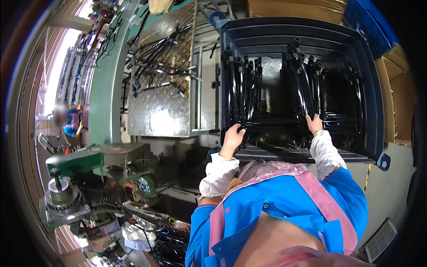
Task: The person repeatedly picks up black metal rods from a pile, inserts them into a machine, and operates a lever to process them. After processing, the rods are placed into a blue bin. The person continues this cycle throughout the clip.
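Many black rods [304,84] already lie in the dark crate [376,107], mostly lengthwise, with some crosswise at its near end; loose rods [161,49] lie outside it, on the metal-topped table [155,116] to the left. How much is left, I cannot tell.

The left hand [233,137] is curled at the crate's near left, by a dark rod end; the right hand [314,124] touches the near end of a middle rod — whether either grip is closed, I cannot tell.

Count: two hands, one crate, one such table, three lengthwise bunches — individual rods overlap too much to number.
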Demonstrator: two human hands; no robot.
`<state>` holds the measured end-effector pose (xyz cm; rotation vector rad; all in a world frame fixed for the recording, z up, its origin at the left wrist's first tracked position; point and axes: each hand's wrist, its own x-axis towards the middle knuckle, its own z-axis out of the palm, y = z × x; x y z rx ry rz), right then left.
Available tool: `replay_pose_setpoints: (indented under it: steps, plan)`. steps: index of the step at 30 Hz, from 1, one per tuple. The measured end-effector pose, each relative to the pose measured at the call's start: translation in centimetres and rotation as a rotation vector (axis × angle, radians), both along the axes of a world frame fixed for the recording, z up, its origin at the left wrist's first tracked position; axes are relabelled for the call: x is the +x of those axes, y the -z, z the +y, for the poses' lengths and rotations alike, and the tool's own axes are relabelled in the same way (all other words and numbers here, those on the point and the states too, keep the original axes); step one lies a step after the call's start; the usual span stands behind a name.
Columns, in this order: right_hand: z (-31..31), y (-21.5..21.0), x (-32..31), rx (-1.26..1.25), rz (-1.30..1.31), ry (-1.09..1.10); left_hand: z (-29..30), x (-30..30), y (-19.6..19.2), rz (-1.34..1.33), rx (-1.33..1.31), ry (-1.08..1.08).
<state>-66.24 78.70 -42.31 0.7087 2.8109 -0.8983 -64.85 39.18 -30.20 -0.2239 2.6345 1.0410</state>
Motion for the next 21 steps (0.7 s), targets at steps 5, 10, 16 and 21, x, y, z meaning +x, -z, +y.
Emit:
replay_pose_setpoints:
  steps: [5, 10, 16, 21]
  plan:
    - [1.0, 2.5, 0.4, 0.074, -0.124, -0.129, -2.5, 5.1, -1.2, 0.147, 0.171, -0.085]
    - [-1.5, -0.9, -1.9, 0.393, -0.143, -0.222, -6.9, 12.1, -3.2, 0.313, 0.292, -0.302]
    - [-17.5, -9.5, -4.6, -0.107, 0.503, -0.5, -13.8, 24.2, -4.5, 0.249, 0.378, -0.666]
    - [-40.7, -14.8, 0.5, -0.54, 0.528, -0.869, -19.7, 36.2, -2.1, 0.286, 0.417, -0.969]
